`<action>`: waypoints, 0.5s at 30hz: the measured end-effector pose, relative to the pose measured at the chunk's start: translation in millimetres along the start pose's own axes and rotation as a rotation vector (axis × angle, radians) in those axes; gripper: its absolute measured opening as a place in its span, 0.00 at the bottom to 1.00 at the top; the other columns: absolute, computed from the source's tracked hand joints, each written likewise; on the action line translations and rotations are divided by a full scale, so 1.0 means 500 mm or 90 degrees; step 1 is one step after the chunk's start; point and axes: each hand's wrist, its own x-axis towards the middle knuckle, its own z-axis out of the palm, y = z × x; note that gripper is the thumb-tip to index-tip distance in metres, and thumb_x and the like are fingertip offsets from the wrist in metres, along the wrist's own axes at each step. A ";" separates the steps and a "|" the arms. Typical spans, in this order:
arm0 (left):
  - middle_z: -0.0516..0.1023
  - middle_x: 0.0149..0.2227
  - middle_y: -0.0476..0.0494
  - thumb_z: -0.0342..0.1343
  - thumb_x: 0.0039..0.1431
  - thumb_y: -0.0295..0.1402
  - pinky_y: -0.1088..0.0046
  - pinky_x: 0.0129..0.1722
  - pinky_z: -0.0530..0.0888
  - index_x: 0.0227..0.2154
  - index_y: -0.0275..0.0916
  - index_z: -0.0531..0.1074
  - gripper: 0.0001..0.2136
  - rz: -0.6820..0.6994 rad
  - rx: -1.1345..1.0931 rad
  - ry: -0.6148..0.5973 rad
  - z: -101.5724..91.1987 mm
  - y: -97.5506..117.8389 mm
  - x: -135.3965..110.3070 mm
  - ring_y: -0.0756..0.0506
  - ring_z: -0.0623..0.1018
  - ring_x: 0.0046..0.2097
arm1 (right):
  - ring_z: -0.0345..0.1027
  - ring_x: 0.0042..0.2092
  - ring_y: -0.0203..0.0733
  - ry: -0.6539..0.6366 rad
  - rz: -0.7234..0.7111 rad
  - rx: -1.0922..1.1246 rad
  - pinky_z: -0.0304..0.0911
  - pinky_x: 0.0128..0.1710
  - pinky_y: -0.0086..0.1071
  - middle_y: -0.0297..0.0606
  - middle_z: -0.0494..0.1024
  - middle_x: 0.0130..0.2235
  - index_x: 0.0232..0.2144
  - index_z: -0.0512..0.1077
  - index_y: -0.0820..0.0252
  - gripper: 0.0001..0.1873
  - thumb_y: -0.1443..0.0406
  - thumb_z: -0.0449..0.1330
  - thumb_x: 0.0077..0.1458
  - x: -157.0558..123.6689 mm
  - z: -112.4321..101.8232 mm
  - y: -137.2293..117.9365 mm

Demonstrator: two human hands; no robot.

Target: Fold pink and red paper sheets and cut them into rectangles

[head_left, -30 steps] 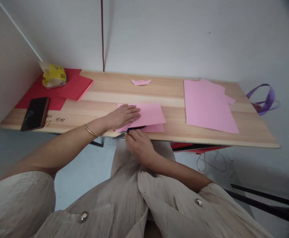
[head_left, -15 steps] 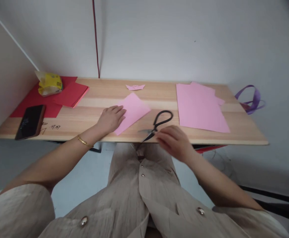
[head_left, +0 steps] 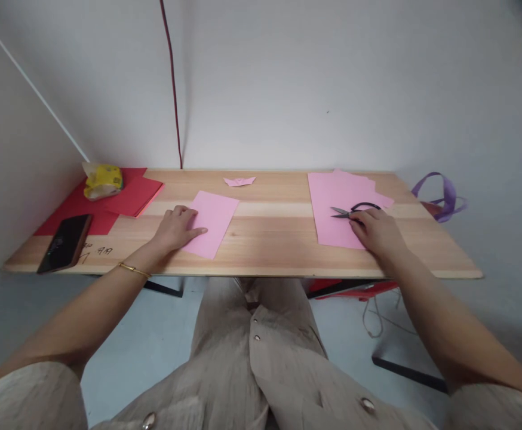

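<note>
On the left part of the wooden table, my left hand point(head_left: 171, 230) rests over the left edge of a small pink sheet of paper point(head_left: 216, 218). Its thumb stretches out across the paper, apart from the bent fingers. My right hand point(head_left: 377, 233) grips scissors point(head_left: 363, 206) by the handle, above a larger stack of pink paper point(head_left: 332, 233). The blades are slightly parted and point left. A small folded pink paper piece point(head_left: 239, 181) lies behind the small sheet, untouched.
Red paper sheets point(head_left: 70, 215) lie at the far left under a yellow tissue pack point(head_left: 103, 181). A dark phone point(head_left: 65, 242) sits near the table's front left edge. A purple strap point(head_left: 448, 197) stands beyond the right end, and a cord point(head_left: 174, 83) hangs down the wall.
My right hand has carried the scissors from the table's front middle to over the pink stack at right. My left hand has shifted left, turning the small pink sheet; its thumb now shows spread.
</note>
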 end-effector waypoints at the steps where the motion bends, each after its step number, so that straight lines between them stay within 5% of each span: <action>1: 0.66 0.56 0.31 0.53 0.55 0.56 0.56 0.57 0.63 0.55 0.38 0.68 0.32 -0.006 -0.007 0.000 -0.001 0.000 0.001 0.32 0.67 0.55 | 0.68 0.44 0.52 0.015 0.010 -0.009 0.62 0.43 0.43 0.52 0.77 0.42 0.40 0.76 0.64 0.17 0.59 0.51 0.61 0.002 -0.002 -0.008; 6: 0.68 0.52 0.35 0.55 0.56 0.53 0.59 0.56 0.66 0.51 0.38 0.71 0.27 -0.010 -0.055 0.023 -0.005 -0.004 0.010 0.35 0.70 0.52 | 0.67 0.44 0.51 0.041 -0.026 0.035 0.61 0.44 0.43 0.51 0.76 0.42 0.42 0.76 0.65 0.16 0.60 0.54 0.61 0.021 -0.012 -0.087; 15: 0.71 0.44 0.40 0.50 0.60 0.47 0.67 0.47 0.71 0.41 0.40 0.75 0.18 -0.049 -0.137 0.059 -0.009 -0.007 0.034 0.42 0.75 0.44 | 0.68 0.45 0.48 -0.046 -0.151 0.161 0.61 0.44 0.40 0.49 0.75 0.44 0.44 0.74 0.62 0.13 0.64 0.52 0.62 0.077 0.002 -0.225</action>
